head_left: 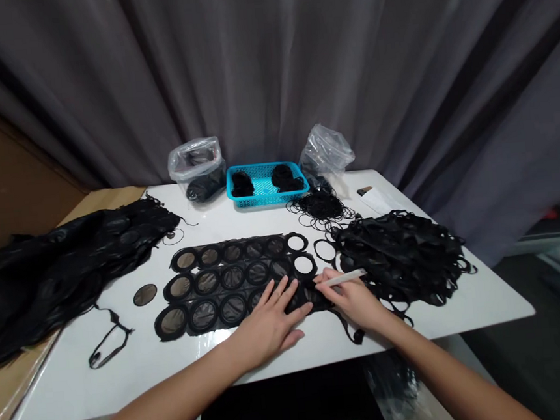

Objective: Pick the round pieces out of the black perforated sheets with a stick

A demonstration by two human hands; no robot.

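Head view. Left hand (265,329) lies flat, its fingers (282,296) spread wide, pressing on a black mesh sheet set with rows of ringed circles (231,276), which lies on the white desk (129,386). Right hand (354,301) has its fingers closed narrow, pinching a slim white stick (342,278); the stick's end sits at the sheet, just beside the left hand.

Note: wide, flat pressure seems right, as the sheet looks thin and could creep under the stick. A low right wrist and short pinch should give better control.

Beyond the fingers: a blue plastic basket (267,199) holding black bundles, between two clear plastic bags (196,158) (326,150). Right of the fingers: a tangled heap of black strips (402,258). Left of the fingers: a loose mesh disc (145,294) and a larger black pile (65,274).
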